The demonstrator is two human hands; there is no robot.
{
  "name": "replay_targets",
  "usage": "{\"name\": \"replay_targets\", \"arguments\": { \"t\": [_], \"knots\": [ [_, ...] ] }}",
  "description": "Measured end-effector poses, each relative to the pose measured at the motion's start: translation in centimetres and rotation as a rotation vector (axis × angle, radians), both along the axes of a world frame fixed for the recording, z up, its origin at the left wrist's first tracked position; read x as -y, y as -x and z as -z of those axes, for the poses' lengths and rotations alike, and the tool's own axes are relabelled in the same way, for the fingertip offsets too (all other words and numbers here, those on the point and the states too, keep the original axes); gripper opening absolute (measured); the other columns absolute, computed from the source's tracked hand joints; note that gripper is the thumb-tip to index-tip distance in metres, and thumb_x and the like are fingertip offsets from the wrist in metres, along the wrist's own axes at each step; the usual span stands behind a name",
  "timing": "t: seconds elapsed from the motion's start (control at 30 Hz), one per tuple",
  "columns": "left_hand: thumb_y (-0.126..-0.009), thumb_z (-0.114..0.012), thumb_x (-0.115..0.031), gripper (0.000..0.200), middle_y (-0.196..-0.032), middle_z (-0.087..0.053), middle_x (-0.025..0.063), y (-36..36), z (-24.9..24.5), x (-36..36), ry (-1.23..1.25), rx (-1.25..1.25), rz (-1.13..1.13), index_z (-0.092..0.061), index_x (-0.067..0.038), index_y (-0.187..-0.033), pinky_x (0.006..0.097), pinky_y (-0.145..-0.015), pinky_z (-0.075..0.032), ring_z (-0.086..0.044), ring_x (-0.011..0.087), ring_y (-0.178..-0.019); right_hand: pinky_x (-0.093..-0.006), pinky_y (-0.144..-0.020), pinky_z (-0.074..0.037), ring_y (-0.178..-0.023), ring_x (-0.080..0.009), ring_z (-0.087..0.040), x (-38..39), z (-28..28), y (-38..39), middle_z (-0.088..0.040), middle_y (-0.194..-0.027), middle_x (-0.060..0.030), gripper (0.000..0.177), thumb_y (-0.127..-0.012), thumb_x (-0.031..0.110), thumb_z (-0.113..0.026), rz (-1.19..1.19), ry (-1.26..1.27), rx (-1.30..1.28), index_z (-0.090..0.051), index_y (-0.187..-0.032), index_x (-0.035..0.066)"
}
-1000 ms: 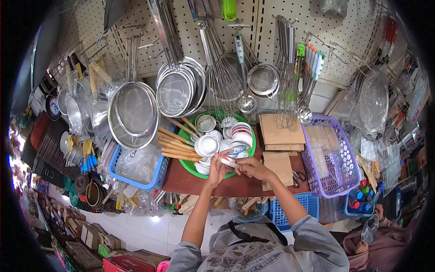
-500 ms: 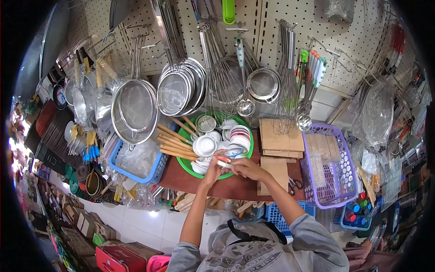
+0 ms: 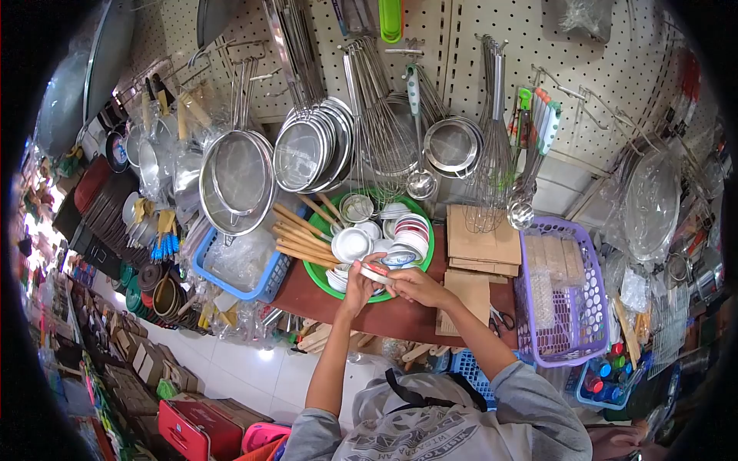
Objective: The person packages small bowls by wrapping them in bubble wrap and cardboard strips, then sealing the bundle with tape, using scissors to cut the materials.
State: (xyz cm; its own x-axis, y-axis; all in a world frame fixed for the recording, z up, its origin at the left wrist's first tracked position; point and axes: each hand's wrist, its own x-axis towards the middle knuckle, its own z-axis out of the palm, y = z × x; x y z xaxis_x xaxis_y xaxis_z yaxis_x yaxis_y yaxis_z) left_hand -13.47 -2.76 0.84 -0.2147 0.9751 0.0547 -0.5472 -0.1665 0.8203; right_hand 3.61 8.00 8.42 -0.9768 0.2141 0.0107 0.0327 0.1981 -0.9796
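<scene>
Between my two hands is a small white rounded item with a red patch (image 3: 374, 272); I cannot make out whether it is a dish or a roll. My left hand (image 3: 357, 290) has its fingers wrapped round its left side. On its right end, the fingers of my right hand (image 3: 415, 286) are pinched. Both hands are over the front rim of a green basin (image 3: 327, 289). Inside the basin are white bowls (image 3: 352, 245), a stack of red-rimmed dishes (image 3: 411, 235) and several wooden-handled tools (image 3: 304, 244) whose handles stick out to the left.
Left of the basin stands a blue basket (image 3: 265, 288) with clear plastic. Cardboard sheets (image 3: 480, 242), scissors (image 3: 502, 319) and a purple basket (image 3: 565, 347) are at the right. Strainers (image 3: 237, 180) and whisks (image 3: 490, 173) hang low over the brown table (image 3: 307, 303).
The view has shifted slightly, so the scene sits a little further right and lower. My hands keep their hold on the white item, which appears slightly turned.
</scene>
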Motion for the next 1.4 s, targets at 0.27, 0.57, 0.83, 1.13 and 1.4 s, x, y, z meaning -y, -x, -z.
{"name": "replay_targets", "arguments": {
  "t": [0.27, 0.57, 0.83, 1.13, 1.4],
  "knots": [
    [-0.092, -0.044, -0.066, 0.078, -0.101, -0.060, 0.0051, -1.0, 0.8, 0.0, 0.073, -0.095, -0.169, -0.039, -0.006, -0.141, 0.0338, -0.081, -0.051, -0.060, 0.0190, -0.096, -0.0239, -0.046, -0.036, -0.050, -0.0069, -0.042, -0.9, 1.7, 0.3, -0.047, -0.063, 0.0021, 0.023, -0.091, 0.016, -0.044, 0.015, 0.036, 0.019, -0.063, -0.085, 0.003],
    [-0.096, -0.042, -0.061, 0.069, -0.104, -0.053, 0.0046, -2.9, -1.8, 0.5, -0.001, -0.198, -0.236, -0.037, -0.010, -0.142, 0.0350, -0.079, -0.050, -0.053, 0.0154, -0.089, -0.0251, -0.046, -0.035, -0.050, -0.0063, -0.042, -1.1, 0.9, 0.8, -0.049, -0.061, 0.0018, 0.028, -0.094, 0.021, -0.047, 0.027, -0.012, 0.033, -0.059, -0.076, 0.004],
    [-0.092, -0.048, -0.061, 0.079, -0.108, -0.055, 0.0044, -0.8, -0.1, 0.8, -0.031, 0.027, -0.081, -0.033, -0.005, -0.145, 0.0361, -0.084, -0.051, -0.057, 0.0193, -0.102, -0.0260, -0.048, -0.036, -0.051, -0.0073, -0.044, -1.6, 0.3, 0.8, -0.052, -0.061, 0.0013, 0.030, -0.096, 0.026, -0.053, -0.061, 0.033, 0.001, -0.064, -0.078, 0.005],
    [-0.097, -0.041, -0.057, 0.071, -0.108, -0.056, 0.0067, -1.3, 0.3, 0.2, -0.021, -0.069, -0.188, -0.032, -0.006, -0.146, 0.0380, -0.088, -0.049, -0.056, 0.0199, -0.101, -0.0268, -0.049, -0.037, -0.051, -0.0087, -0.046, -2.5, 1.8, 1.6, -0.051, -0.061, -0.0007, 0.028, -0.094, 0.023, -0.052, -0.049, -0.056, -0.007, -0.062, -0.074, 0.006],
    [-0.097, -0.040, -0.057, 0.067, -0.111, -0.052, 0.0049, -0.5, 0.1, 0.7, -0.063, 0.060, -0.063, -0.035, -0.009, -0.144, 0.0367, -0.089, -0.047, -0.055, 0.0187, -0.103, -0.0266, -0.049, -0.035, -0.051, -0.0071, -0.044, -2.6, 0.8, 1.7, -0.050, -0.061, 0.0017, 0.029, -0.096, 0.023, -0.049, -0.141, 0.052, 0.002, -0.060, -0.074, 0.006]
  ]
}}
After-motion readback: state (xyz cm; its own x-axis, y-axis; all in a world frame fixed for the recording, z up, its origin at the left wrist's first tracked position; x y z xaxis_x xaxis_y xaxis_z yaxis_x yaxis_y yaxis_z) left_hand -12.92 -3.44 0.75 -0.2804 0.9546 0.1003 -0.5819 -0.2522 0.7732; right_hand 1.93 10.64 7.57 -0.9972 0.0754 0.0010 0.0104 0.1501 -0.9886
